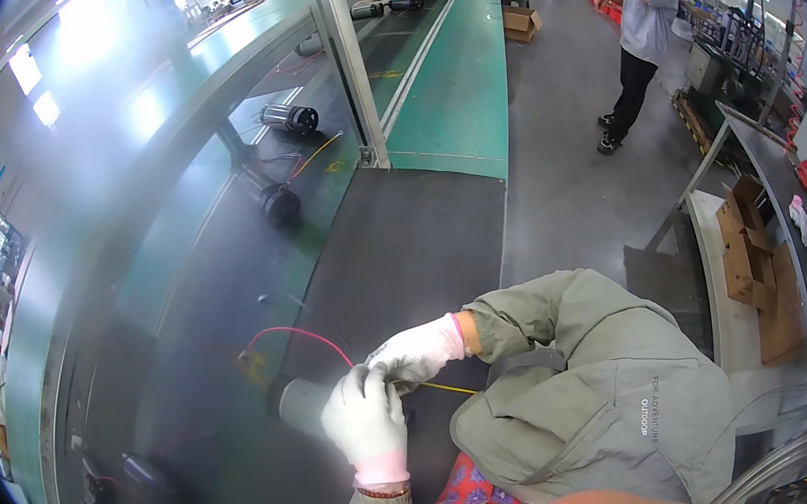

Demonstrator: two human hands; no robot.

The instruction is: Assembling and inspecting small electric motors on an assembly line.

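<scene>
A grey-green cylindrical motor [303, 405] lies on the dark bench surface, its right end covered by my gloved left hand [367, 420]. My right hand [418, 351], in a white glove with a pink cuff, meets the left at that end. Fingers of both hands are bent and pressed together, and whatever they pinch is hidden. A red wire [297, 329] arcs from the bench into the spot between my hands. From below my right hand a yellow wire [452, 387] runs out toward my jacket.
Two dark motors with loose wires lie farther up the bench, one motor [289, 118] behind the other motor [280, 205]. A metal post [344, 58] rises beside the green belt [445, 96]. At right, cardboard boxes [747, 245] sit on a shelf; a person [645, 16] stands in the aisle.
</scene>
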